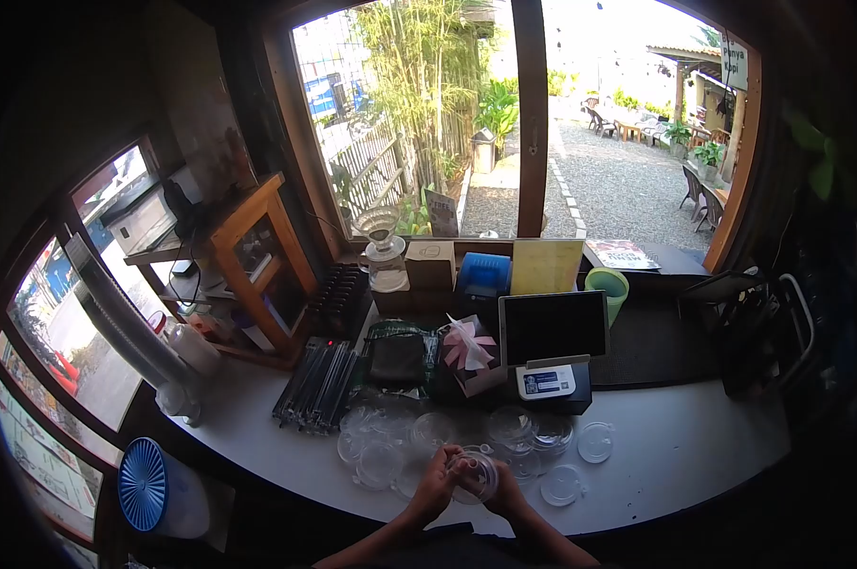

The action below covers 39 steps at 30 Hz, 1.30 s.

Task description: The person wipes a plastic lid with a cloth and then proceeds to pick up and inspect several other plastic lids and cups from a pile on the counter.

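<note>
Both of my hands meet over the front of the white counter (627, 486), closed around a clear plastic cup lid (486, 477). My left hand (438, 481) grips its left side, with the fingers bent in towards the middle. On the right side, my right hand (507, 488) has its fingers wrapped round the rim, partly hidden behind the lid. Several more clear lids (379, 464) lie spread and overlapping just beyond my hands. Two single lids, one (561, 485) nearer and one (596, 442) farther back, rest to the right.
Behind the lids stand a tablet on a stand (553, 328), a box with a pink ribbon (470, 346), a dark green package (397, 360) and a bundle of black wrapped straws (316, 384). A blue-lidded container (144, 484) is at the left, below a tall stack of cups (129, 327).
</note>
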Each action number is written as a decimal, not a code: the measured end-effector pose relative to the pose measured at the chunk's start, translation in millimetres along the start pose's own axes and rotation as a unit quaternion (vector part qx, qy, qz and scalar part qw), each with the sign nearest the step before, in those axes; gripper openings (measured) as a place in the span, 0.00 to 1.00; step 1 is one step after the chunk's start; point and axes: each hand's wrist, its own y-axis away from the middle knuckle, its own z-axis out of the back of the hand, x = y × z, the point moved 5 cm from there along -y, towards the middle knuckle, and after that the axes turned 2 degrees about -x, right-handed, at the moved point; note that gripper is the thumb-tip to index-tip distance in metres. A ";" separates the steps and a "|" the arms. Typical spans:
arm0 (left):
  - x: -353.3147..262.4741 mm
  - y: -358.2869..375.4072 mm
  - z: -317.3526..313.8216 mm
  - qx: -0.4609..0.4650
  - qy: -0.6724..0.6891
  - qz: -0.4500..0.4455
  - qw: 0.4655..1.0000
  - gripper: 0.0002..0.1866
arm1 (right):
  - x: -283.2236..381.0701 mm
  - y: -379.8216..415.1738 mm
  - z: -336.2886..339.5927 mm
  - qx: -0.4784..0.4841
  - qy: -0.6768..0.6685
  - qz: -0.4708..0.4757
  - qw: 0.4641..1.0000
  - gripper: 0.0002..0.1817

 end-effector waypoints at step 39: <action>-9.0 -53.2 95.7 -0.173 -0.515 -0.178 0.821 0.29 | -14.8 3.5 52.8 -0.237 -0.412 -0.030 0.880 0.06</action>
